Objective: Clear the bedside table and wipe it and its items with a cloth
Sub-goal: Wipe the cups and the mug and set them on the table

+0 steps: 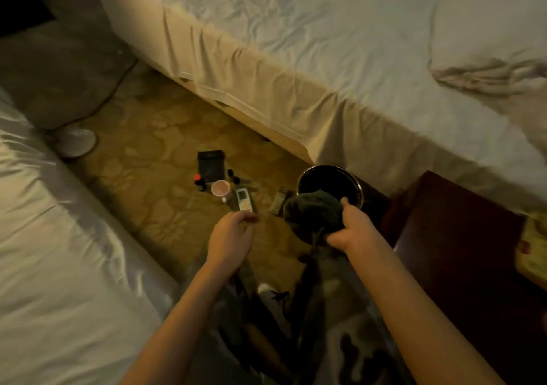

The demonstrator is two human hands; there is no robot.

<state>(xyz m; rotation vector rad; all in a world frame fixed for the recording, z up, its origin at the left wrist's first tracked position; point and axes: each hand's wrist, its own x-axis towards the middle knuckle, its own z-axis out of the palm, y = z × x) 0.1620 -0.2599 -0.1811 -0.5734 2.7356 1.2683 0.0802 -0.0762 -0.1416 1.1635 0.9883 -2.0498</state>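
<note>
My right hand (352, 227) grips a bunched dark green cloth (313, 210) over the floor, just in front of a round dark bin (328, 183). My left hand (233, 233) hovers beside it with loosely curled fingers and holds nothing. On the carpet ahead lie the table's items: a black box (210, 165), a pink cup (220, 189), a white remote (244, 199), a second remote (278, 202) and small dark bottles (199, 181). The dark wooden bedside table (461, 236) stands at the right, its top mostly bare.
A white bed (325, 44) fills the back and right, with a pillow (491, 29). Another bed (59, 236) lies at the left. A fan base (75, 141) with a cable stands on the patterned carpet. A printed card (532, 251) lies on the table's right edge.
</note>
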